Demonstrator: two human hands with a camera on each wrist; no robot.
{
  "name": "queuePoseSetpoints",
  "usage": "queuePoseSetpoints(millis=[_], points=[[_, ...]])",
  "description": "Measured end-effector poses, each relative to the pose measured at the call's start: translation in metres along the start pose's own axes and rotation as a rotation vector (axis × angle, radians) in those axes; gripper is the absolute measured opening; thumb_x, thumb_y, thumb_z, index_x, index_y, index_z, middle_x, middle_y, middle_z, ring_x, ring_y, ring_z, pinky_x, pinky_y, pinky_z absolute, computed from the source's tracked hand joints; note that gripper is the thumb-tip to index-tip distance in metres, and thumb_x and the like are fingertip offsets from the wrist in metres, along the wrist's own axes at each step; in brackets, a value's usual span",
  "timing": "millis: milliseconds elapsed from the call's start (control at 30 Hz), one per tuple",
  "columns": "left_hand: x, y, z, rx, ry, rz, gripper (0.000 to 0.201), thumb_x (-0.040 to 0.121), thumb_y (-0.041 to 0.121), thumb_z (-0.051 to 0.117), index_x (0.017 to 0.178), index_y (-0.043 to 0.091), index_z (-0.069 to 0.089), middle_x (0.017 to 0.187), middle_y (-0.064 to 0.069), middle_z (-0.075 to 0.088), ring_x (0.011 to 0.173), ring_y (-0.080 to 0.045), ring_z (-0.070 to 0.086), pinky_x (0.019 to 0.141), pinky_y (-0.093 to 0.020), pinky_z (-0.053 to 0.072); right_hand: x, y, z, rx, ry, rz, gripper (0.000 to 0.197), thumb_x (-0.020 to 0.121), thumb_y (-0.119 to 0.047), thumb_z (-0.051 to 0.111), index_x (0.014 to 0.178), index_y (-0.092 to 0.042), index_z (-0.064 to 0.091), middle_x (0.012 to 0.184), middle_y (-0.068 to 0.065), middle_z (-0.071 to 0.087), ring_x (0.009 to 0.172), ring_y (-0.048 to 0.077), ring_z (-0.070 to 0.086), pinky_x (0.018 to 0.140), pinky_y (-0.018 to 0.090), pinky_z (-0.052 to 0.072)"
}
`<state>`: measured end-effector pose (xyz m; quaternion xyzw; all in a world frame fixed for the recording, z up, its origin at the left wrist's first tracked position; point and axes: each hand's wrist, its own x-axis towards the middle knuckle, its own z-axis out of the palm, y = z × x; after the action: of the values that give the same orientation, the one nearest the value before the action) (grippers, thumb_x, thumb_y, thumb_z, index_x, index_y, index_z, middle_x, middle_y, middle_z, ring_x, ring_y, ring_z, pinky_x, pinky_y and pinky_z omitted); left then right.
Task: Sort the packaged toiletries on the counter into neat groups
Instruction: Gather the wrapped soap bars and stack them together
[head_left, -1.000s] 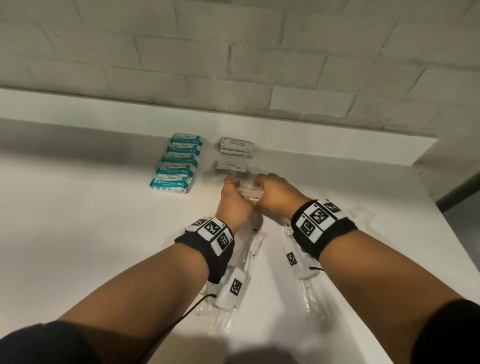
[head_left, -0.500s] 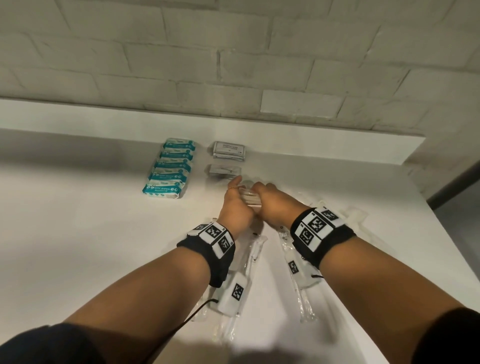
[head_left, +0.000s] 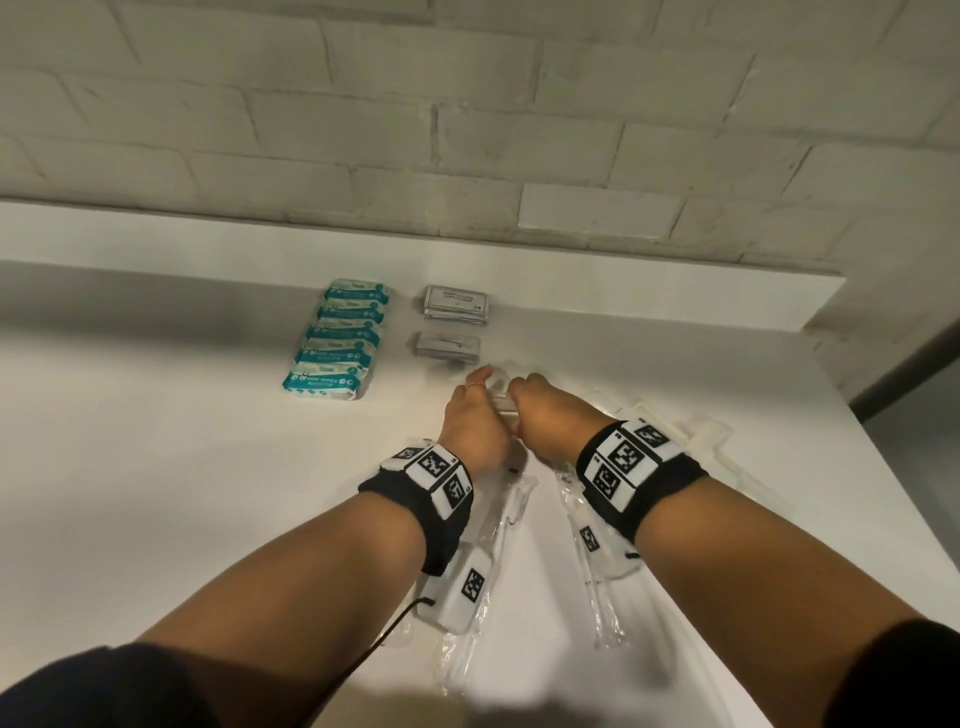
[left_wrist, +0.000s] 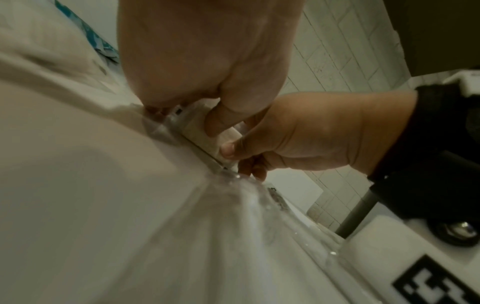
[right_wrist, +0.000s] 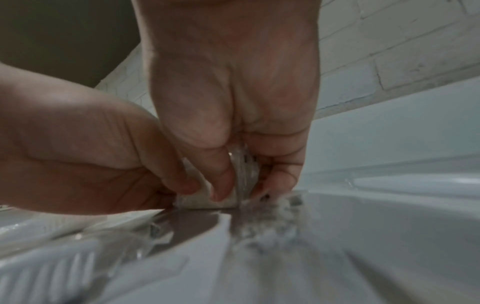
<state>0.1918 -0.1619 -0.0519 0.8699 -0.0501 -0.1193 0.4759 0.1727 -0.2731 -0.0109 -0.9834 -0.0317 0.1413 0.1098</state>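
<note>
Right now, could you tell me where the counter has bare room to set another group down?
The counter is bare left of the wipes row, and right of the sachet stacks. Crowded: near the hands, where clear-wrapped packets lie under both wrists.

"MINI WIPES" on nearest teal wipes pack (head_left: 322, 383)

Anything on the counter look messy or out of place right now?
Yes: clear-wrapped packets lie scattered at angles under both wrists, unsorted. The wipes packs and grey sachets sit in tidy groups.
</note>
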Motion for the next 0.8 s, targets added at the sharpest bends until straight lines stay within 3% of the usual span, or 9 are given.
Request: queuePoseSetpoints(millis=[100,167,267,367,433,567,633,733,800], points=[[0.001,0.003,-0.002,0.051,0.001,0.009,0.073,0.08,-0.001,0.059,0.145,0.012,0.027,0.139,-0.017,0.043,0.127,-0.03,0.045,0.108,-0.035,0.037,0.0,-0.003,-0.005,-0.042,-0.017,0.004,0.039,0.088,-0.005,0.053,0.126,-0.008,0.046,0.119,0.012,0.048,0.091,0.028,0.058,0.068,0.032,0.042],[0.007,0.005,-0.006,-0.064,0.021,-0.046,0.076,0.078,0.0,0.063,0.144,0.013,0.029,0.132,-0.013,0.048,0.122,-0.029,0.051,0.103,-0.038,0.043,0.003,-0.003,-0.011,0.016,0.0,0.03,0.036,0.09,-0.009,0.053,0.125,-0.008,0.047,0.118,0.013,0.052,0.094,0.028,0.059,0.071,0.031,0.044],[0.014,0.012,-0.022,-0.394,0.102,-0.131,0.066,0.08,0.004,0.065,0.139,0.011,0.036,0.121,-0.009,0.058,0.107,-0.027,0.061,0.082,-0.033,0.051,0.01,-0.006,-0.026,0.268,0.06,0.073,0.03,0.091,-0.021,0.056,0.116,-0.006,0.054,0.108,0.013,0.061,0.085,0.026,0.059,0.067,0.031,0.045],[0.014,0.022,-0.04,-0.651,0.014,-0.164,0.035,0.09,0.008,0.057,0.124,0.009,0.053,0.104,-0.006,0.066,0.094,-0.021,0.062,0.076,-0.03,0.045,0.014,-0.016,-0.035,0.694,0.06,0.083,0.027,0.089,-0.022,0.058,0.112,-0.007,0.057,0.096,0.016,0.068,0.073,0.024,0.063,0.058,0.034,0.048],[0.013,0.027,-0.056,-0.741,-0.002,-0.172,0.025,0.092,0.004,0.054,0.117,0.009,0.058,0.092,-0.004,0.066,0.082,-0.016,0.061,0.072,-0.027,0.044,0.016,-0.023,-0.036,0.873,0.023,0.088,0.025,0.091,-0.018,0.057,0.114,-0.011,0.059,0.097,0.012,0.068,0.072,0.018,0.061,0.057,0.03,0.045],[0.017,0.017,-0.084,-0.629,0.01,-0.178,0.019,0.086,-0.009,0.056,0.101,0.001,0.063,0.094,-0.017,0.065,0.079,-0.026,0.062,0.074,-0.033,0.052,0.021,-0.041,-0.036,1.05,-0.036,0.203,0.031,0.091,-0.033,0.06,0.117,-0.015,0.062,0.105,0.002,0.065,0.083,0.016,0.056,0.064,0.027,0.04],[0.022,0.01,-0.091,-0.535,-0.008,-0.184,0.015,0.086,-0.006,0.059,0.098,0.0,0.064,0.094,-0.02,0.063,0.079,-0.027,0.06,0.076,-0.037,0.052,0.026,-0.049,-0.033,1.08,-0.02,0.275,0.032,0.092,-0.036,0.06,0.114,-0.013,0.063,0.099,0.003,0.065,0.074,0.014,0.054,0.058,0.026,0.037],[0.028,-0.002,-0.097,-0.416,0.001,-0.183,0.023,0.086,0.001,0.065,0.107,-0.005,0.065,0.086,-0.013,0.067,0.074,-0.024,0.062,0.075,-0.035,0.053,0.038,-0.061,-0.025,1.065,-0.016,0.359,0.022,0.09,-0.028,0.062,0.1,-0.008,0.064,0.073,0.003,0.059,0.054,0.015,0.049,0.051,0.024,0.034],[0.032,-0.011,-0.098,-0.338,0.02,-0.194,0.021,0.081,0.008,0.07,0.1,-0.001,0.069,0.084,-0.013,0.07,0.074,-0.028,0.065,0.078,-0.038,0.056,0.048,-0.065,-0.019,1.046,-0.019,0.4,0.026,0.087,-0.023,0.063,0.102,-0.001,0.065,0.072,0.008,0.059,0.05,0.019,0.047,0.049,0.026,0.036]])
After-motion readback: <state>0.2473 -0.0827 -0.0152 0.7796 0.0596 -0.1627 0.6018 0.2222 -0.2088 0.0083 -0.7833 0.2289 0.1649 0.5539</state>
